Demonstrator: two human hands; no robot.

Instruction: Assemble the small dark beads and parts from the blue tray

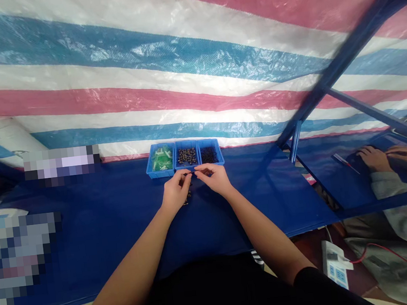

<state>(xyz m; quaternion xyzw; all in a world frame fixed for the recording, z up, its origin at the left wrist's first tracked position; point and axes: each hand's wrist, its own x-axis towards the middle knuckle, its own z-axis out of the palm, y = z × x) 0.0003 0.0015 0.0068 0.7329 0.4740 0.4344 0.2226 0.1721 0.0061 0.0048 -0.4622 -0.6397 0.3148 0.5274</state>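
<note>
My left hand (pixel 176 191) and my right hand (pixel 213 177) meet over the blue table, just in front of three blue bins. Thumb and fingers of each hand are pinched together, and a tiny dark piece between them is too small to name. Small brass-coloured parts (pixel 186 202) lie on the table beside my left hand, partly covered by it. Green and clear plastic packets (pixel 162 158) fill the left bin. Brass and dark small parts (pixel 187 156) lie in the middle bin, and small black parts (pixel 208 155) in the right one.
Blue metal frame bars (pixel 306 106) rise at the right. Beyond them a co-worker's hand (pixel 373 158) rests on another blue table near a screwdriver (pixel 344 162). A power strip (pixel 337 264) with cables hangs below the table edge. A white device (pixel 1 214) stands far left; striped sheeting hangs behind.
</note>
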